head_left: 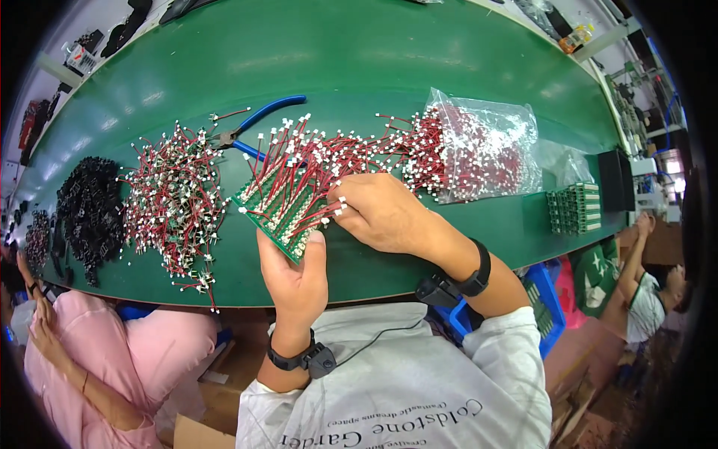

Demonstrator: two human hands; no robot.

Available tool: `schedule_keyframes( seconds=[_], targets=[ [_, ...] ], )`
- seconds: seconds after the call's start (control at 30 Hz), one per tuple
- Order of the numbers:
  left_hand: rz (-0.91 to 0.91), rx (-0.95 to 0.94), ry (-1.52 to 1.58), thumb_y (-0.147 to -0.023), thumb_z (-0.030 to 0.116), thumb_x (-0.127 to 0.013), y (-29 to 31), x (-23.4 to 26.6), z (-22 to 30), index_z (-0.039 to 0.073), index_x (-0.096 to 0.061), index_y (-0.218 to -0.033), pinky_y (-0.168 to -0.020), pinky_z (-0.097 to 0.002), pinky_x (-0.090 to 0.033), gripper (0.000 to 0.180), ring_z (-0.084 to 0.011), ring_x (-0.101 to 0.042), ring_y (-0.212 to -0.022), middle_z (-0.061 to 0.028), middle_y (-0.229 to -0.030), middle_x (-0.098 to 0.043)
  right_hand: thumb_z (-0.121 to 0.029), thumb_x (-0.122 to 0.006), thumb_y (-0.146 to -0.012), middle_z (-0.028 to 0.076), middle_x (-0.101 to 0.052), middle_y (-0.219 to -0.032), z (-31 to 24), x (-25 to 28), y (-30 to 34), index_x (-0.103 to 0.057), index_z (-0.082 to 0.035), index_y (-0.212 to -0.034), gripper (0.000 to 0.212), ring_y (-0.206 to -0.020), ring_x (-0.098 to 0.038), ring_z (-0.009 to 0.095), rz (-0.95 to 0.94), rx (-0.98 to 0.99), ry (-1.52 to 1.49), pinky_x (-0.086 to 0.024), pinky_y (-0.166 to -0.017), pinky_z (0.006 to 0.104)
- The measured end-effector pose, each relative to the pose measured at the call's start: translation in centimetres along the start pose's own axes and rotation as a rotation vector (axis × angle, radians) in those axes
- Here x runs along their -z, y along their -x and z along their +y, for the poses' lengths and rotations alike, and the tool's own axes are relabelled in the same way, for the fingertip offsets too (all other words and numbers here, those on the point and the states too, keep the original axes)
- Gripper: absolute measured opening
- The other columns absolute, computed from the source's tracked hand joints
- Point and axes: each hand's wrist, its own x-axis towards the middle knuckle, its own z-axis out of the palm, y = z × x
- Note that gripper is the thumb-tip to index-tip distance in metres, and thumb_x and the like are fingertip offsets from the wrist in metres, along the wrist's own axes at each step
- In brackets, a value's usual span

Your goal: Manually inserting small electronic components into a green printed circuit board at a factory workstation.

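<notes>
My left hand (297,280) grips the lower edge of a green circuit board panel (278,213), its thumb on the front near the corner. Rows of white sockets line the panel, and many red wires with white plugs stand up from it. At the panel's right side my right hand (381,215) is closed, its fingertips pinching at a red wire lead (323,217); the exact grip is partly hidden by the fingers. Behind both hands lies a loose heap of red wire leads (359,150), running into a clear plastic bag (490,150) full of the same leads.
Blue-handled cutters (269,108) lie behind the panel. To the left are a pile of small wired boards (176,198) and a heap of black parts (90,209). Stacked green boards (574,209) stand right, by a black box (615,182). Other people sit at both sides.
</notes>
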Motion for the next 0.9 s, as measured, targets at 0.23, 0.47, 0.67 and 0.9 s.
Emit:
schedule_keyframes(
  seconds=[0.23, 0.47, 0.67, 0.9],
  targets=[
    [-0.027, -0.016, -0.043, -0.089, -0.006, -0.053, 0.1, -0.3, -0.2, -0.005, -0.038, -0.133, -0.096, -0.0297, -0.042, 0.047, -0.0152, -0.053, -0.109, -0.0121, -0.123, -0.054, -0.014, -0.065, -0.078, 0.015, -0.061, -0.08, -0.6, 0.3, 0.3, -0.062, -0.004, -0.087, 0.014, -0.079, -0.061, 0.036, 0.0, 0.008, 0.142, -0.05, -0.067, 0.0459],
    [-0.041, -0.047, -0.11, -0.088, -0.005, -0.055, 0.1, -0.3, 0.0, -0.006, -0.041, -0.13, -0.092, -0.0291, -0.045, 0.044, -0.0148, -0.057, -0.103, -0.0126, -0.117, -0.059, -0.011, -0.067, -0.075, 0.014, -0.061, -0.079, -0.4, -0.1, 0.5, -0.062, -0.005, -0.087, 0.014, -0.074, -0.061, 0.034, 0.023, 0.068, 0.132, -0.05, -0.065, 0.0445],
    [0.031, -0.003, -0.034, -0.087, -0.006, -0.056, 0.1, -0.4, 0.3, -0.005, -0.04, -0.13, -0.093, -0.0293, -0.045, 0.046, -0.0147, -0.056, -0.105, -0.0122, -0.118, -0.056, 0.001, -0.065, -0.071, 0.013, -0.059, -0.078, -0.4, -0.5, 0.4, -0.059, -0.003, -0.087, 0.017, -0.071, -0.061, 0.033, 0.098, 0.045, -0.054, -0.05, -0.061, 0.0414],
    [0.057, 0.05, -0.016, -0.082, -0.009, -0.055, 0.4, 0.7, 0.5, -0.003, -0.037, -0.131, -0.091, -0.0288, -0.045, 0.053, -0.0144, -0.057, -0.1, -0.0105, -0.118, -0.055, 0.003, -0.064, -0.071, 0.013, -0.058, -0.076, -0.6, -1.4, 0.2, -0.055, -0.002, -0.084, 0.017, -0.068, -0.059, 0.033, 0.107, 0.107, -0.15, -0.048, -0.06, 0.0408]
  ],
)
